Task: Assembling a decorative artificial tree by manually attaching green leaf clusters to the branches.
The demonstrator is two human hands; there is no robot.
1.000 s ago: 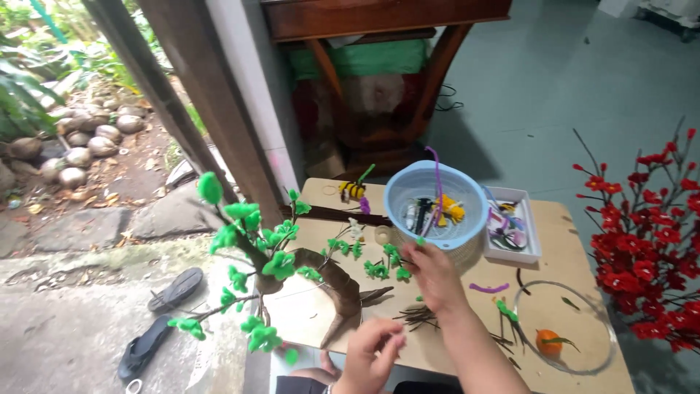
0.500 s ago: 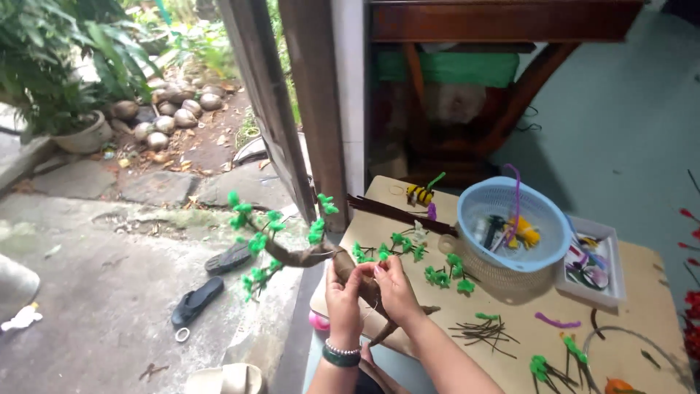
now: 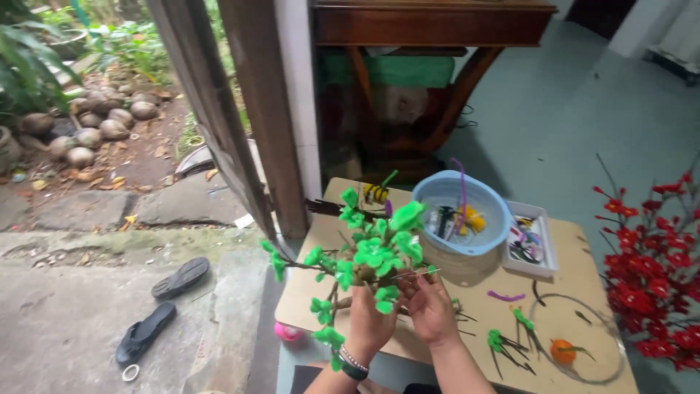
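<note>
**Inspector:** Green pipe-cleaner leaves on brown twisted branches make up the small craft tree (image 3: 364, 255) seen from the head camera. It is held upright above the near edge of the low wooden table (image 3: 583, 255), its crown reaching up in front of the blue bowl.

**Clerk:** State of the hands?

**Inspector:** Left hand (image 3: 370, 327) is clenched around the lower trunk from below; a banded bracelet sits on that wrist. Right hand (image 3: 432, 310) is just beside it, fingers pinched on a thin branch at the right side of the tree. Both hands are grasping the tree.

**Clerk:** Items on the table?

**Inspector:** Light blue plastic bowl (image 3: 461, 211) stands behind the tree, holding mixed craft pieces, with a purple pipe cleaner (image 3: 461, 186) rising from it. A small yellow and black striped bee figure (image 3: 375, 193) lies left of the bowl. A white shallow tray (image 3: 531, 246) of small parts touches the bowl's right side. Nearer the person: a loose purple strip (image 3: 506, 297), spare green leaf sprigs (image 3: 503, 341), and a round clear lid (image 3: 576, 343) containing an orange bead.

**Clerk:** Surroundings?

**Inspector:** Red blossom branches (image 3: 652, 270) stand at the table's right end. A pink ball (image 3: 286, 332) lies under the left edge. Two dark sandals (image 3: 160, 310) rest on the concrete outside, well apart from the table.
</note>
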